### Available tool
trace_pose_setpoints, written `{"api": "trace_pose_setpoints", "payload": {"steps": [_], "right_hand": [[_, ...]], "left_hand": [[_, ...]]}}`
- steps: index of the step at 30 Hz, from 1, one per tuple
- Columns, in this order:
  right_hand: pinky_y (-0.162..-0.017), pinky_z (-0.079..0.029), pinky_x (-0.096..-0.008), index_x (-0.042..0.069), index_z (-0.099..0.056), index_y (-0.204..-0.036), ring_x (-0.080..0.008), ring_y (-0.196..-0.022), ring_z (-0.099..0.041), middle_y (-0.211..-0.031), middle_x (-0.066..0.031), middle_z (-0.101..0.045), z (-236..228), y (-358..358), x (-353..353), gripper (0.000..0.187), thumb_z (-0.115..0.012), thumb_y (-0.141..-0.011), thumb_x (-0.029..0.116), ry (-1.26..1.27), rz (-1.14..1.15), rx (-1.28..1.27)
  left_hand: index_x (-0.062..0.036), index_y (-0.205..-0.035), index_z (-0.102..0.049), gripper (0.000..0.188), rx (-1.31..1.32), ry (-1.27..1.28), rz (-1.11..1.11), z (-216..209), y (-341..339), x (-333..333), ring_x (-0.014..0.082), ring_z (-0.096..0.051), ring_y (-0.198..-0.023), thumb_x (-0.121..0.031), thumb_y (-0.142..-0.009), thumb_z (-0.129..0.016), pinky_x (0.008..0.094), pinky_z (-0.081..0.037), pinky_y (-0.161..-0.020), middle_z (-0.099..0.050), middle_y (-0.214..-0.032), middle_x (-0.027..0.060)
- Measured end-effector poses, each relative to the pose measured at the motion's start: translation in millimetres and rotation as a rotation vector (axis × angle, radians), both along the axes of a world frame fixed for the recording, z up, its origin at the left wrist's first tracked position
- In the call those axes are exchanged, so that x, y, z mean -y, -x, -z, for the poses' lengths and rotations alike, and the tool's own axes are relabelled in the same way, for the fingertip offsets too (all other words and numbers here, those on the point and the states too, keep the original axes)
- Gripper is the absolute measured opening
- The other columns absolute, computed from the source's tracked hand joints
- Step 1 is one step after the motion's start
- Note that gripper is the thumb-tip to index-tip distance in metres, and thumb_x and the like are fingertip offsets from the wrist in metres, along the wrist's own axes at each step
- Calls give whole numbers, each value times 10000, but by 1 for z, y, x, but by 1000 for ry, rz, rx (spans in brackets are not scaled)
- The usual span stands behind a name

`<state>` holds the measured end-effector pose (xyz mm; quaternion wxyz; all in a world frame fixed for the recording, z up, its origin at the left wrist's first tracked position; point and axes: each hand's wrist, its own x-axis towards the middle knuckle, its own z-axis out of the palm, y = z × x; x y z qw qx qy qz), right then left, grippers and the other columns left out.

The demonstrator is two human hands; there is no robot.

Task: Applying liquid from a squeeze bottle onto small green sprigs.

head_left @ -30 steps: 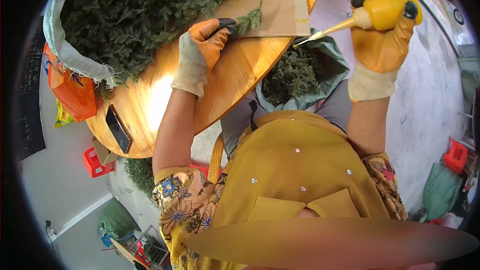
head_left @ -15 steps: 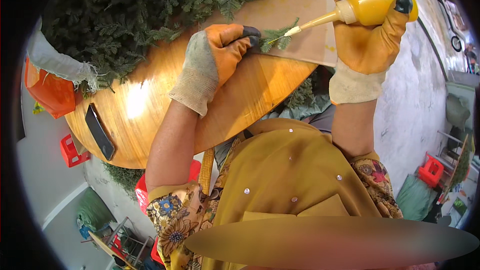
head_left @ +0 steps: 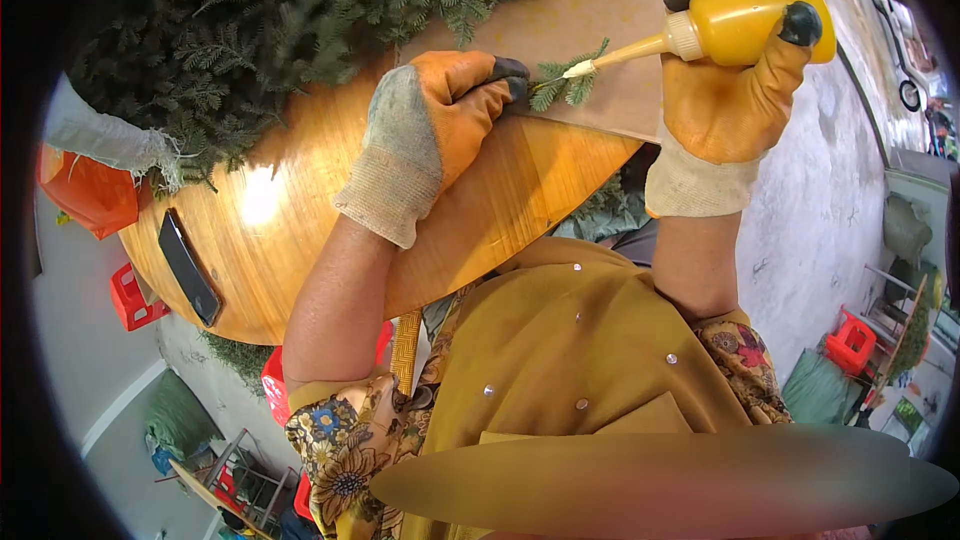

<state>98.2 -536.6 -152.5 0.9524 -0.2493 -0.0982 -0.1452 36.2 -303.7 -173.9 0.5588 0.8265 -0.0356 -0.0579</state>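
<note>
My left hand point(head_left: 440, 115), in an orange glove with dark fingertips and a grey knit cuff, is closed in a pinch on the stem end of a small green fir sprig point(head_left: 562, 90). The sprig's needles point right, over the edge of a tan board. Wrapped round a yellow squeeze bottle point(head_left: 765, 18) is my gloved right hand point(head_left: 725, 100). The bottle is tilted on its side, its long nozzle pointing left. The whitish nozzle tip is at the sprig, near its stem; whether they touch I cannot tell.
A large heap of fir branches point(head_left: 240, 40) covers the far left of the round wooden table point(head_left: 450, 230). The tan board point(head_left: 610, 50) lies under the sprig. A black phone point(head_left: 190, 265) rests near the table's left edge, by an orange bag point(head_left: 85, 190). Red stools stand on the floor.
The nozzle tip has shifted slightly left along the sprig, toward the pinching fingers. My left hand keeps its hold on the sprig. The whole view has shifted a little.
</note>
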Motion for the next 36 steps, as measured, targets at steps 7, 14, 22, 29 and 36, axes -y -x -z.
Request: {"api": "trace_pose_setpoints", "payload": {"steps": [7, 14, 22, 29, 36], "right_hand": [[-1058, -512, -536, 17, -595, -1329, -342, -1139, -653, -1236, -179, -686, -2, -2, 9, 575, -769, -928, 391, 26, 23, -74], [-1053, -520, -548, 22, -595, -1335, -335, -1134, -671, -1224, -179, -704, 10, -2, 32, 605, -774, -924, 427, -82, -89, -63], [-1029, -535, -545, 38, -605, -1319, -346, -1120, -682, -1211, -196, -710, -2, -2, 32, 570, -774, -927, 416, -41, -107, 40], [-1033, -540, -557, 53, -606, -1316, -355, -1116, -686, -1207, -201, -709, -24, -1, 24, 551, -784, -922, 395, -128, 115, -289], [-1035, -548, -546, 49, -595, -1318, -342, -1110, -688, -1208, -198, -709, -13, -1, 30, 583, -801, -906, 407, -55, -147, 11]], "left_hand": [[-3, -1104, -747, 177, 37, 5, -22, 0, 0, 1, 89, -609, -761, -44, -947, -678, 284, -523, -698, -728, -815, 71], [13, -1059, -741, 140, 125, -100, 12, -4, -1, 1, 63, -568, -740, -47, -947, -684, 266, -503, -663, -687, -772, 34], [22, -1046, -741, 127, 84, 9, -41, -3, -1, 4, 51, -544, -724, -17, -944, -678, 244, -487, -649, -645, -748, -2], [0, -1128, -772, 184, 9, -63, -25, -5, 0, -1, 39, -563, -822, -83, -986, -691, 213, -487, -736, -675, -911, -57], [-5, -1113, -772, 182, -75, -43, -29, -7, -2, 1, 44, -567, -816, -101, -971, -712, 230, -486, -711, -677, -897, -48]]}}
